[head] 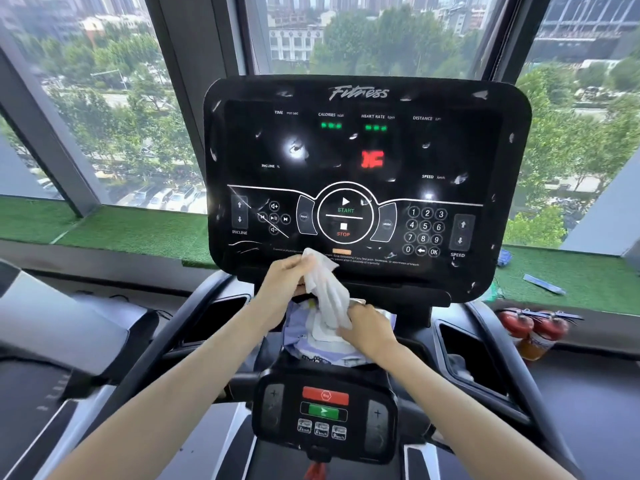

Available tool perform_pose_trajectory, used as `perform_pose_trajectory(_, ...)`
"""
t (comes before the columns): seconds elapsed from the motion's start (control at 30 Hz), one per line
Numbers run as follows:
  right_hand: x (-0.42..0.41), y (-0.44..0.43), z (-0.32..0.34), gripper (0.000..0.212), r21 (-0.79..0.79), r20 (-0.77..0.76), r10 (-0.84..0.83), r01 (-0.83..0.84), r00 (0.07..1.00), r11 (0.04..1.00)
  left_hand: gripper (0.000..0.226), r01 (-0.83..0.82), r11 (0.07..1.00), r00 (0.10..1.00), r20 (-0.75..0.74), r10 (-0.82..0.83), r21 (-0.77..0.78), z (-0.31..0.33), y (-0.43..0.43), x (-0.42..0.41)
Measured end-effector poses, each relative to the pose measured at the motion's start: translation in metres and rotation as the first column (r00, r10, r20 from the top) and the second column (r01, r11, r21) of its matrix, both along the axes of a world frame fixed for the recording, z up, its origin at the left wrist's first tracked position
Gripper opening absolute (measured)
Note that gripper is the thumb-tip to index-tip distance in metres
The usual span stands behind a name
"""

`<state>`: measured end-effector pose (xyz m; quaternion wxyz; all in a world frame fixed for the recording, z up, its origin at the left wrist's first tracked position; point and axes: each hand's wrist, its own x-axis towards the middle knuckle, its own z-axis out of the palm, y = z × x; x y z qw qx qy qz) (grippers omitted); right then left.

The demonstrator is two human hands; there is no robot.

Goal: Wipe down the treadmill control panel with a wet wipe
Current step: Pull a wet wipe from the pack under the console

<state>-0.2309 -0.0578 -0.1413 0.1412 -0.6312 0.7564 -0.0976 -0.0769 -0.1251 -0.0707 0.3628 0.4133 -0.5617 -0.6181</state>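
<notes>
The left hand (287, 278) pinches the top of a white wipe (329, 292) just in front of the black panel's (363, 150) lower edge. The wipe hangs slanting down to the right hand (367, 327), whose fingers curl on its lower end above a pale pack (301, 327) on the ledge. Below sits a small keypad (323, 414) with red and green buttons.

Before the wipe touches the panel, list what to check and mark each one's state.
1. Wipe gripped: ok, left hand grips the wet wipe at its upper end.
2. Wipe free of pack: cannot tell, right hand covers its lower end at the wipes pack.
3. Panel within reach: ok, control panel stands just above both hands.
4. Panel needs wiping: ok, white smears across it.
5. Display off: not ok, red and green lights glow.
</notes>
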Motion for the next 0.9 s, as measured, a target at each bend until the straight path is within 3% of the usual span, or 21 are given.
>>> perform_pose_trajectory(0.07, 0.000, 0.000, -0.002, 0.027, 0.000, 0.016, -0.011, 0.011, 1.000, 1.000, 0.023, -0.061, 0.995, 0.985, -0.153, 0.073, 0.084, 0.013, -0.007, 0.007)
perform_pose_trajectory(0.13, 0.001, -0.001, -0.005, 0.020, 0.021, 0.038, -0.028, 0.027, 0.999, 0.999, 0.020, -0.129, 0.984, 0.965, -0.213, 0.152, 0.120, 0.024, -0.015, 0.017)
perform_pose_trajectory(0.23, 0.000, -0.002, -0.004, 0.018, 0.016, -0.007, 0.001, -0.001, 1.000, 1.000, 0.021, -0.251, 0.963, 0.960, -0.100, 0.261, 0.102, 0.029, -0.023, 0.029)
perform_pose_trajectory(0.37, -0.001, 0.002, 0.001, 0.027, -0.120, -0.028, 0.048, -0.051, 0.998, 0.991, 0.021, -0.362, 0.928, 0.930, -0.030, 0.366, 0.090, 0.020, -0.031, 0.046)
perform_pose_trajectory(0.43, 0.001, 0.002, 0.001, 0.034, -0.144, -0.003, 0.106, -0.105, 0.994, 0.984, 0.018, -0.290, 0.957, 0.954, 0.075, 0.289, 0.005, 0.014, -0.032, 0.048)
perform_pose_trajectory(0.5, 0.006, 0.000, 0.000, 0.034, -0.144, 0.007, 0.147, -0.145, 0.989, 0.979, 0.016, -0.080, 0.991, 0.953, 0.284, 0.107, -0.105, 0.005, -0.028, 0.043)
perform_pose_trajectory(0.53, 0.009, -0.001, -0.001, 0.032, -0.137, 0.000, 0.150, -0.149, 0.989, 0.979, 0.014, 0.074, 0.987, 0.893, 0.450, 0.000, -0.146, -0.002, -0.025, 0.039)
perform_pose_trajectory(0.6, 0.012, -0.003, -0.003, 0.027, -0.128, -0.005, 0.130, -0.129, 0.992, 0.983, 0.014, 0.348, 0.931, 0.676, 0.717, -0.168, -0.111, -0.017, -0.016, 0.029)
perform_pose_trajectory(0.7, 0.010, -0.003, -0.007, 0.027, -0.135, 0.038, 0.056, -0.051, 0.998, 0.990, 0.044, 0.421, 0.900, 0.444, 0.891, -0.096, -0.113, -0.033, -0.002, 0.009)
perform_pose_trajectory(0.8, 0.006, -0.001, -0.011, 0.025, -0.134, 0.054, 0.039, -0.032, 0.998, 0.990, 0.051, 0.471, 0.850, 0.327, 0.942, 0.081, -0.237, -0.041, 0.008, -0.010)
perform_pose_trajectory(0.9, 0.003, -0.001, -0.015, 0.027, -0.165, 0.047, 0.043, -0.034, 0.998, 0.986, 0.036, 0.501, 0.820, 0.309, 0.942, 0.130, -0.277, -0.049, 0.013, -0.022)
